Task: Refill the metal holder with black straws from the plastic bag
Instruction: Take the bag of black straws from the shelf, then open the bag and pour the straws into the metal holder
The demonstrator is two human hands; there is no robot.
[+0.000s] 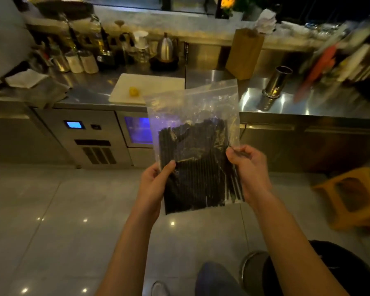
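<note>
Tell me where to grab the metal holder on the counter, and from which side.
Grip the metal holder round its plain cylindrical wall, between open rim and flared base, coming from the counter's front edge. It stands upright and narrow; the paper bag sits on its left and blurred clutter on its right, so the front looks freest.

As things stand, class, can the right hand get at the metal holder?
Probably not yet: the right hand pinches the bag, as does the left hand, and the holder stands far off on the counter. Nothing blocks the way.
</note>
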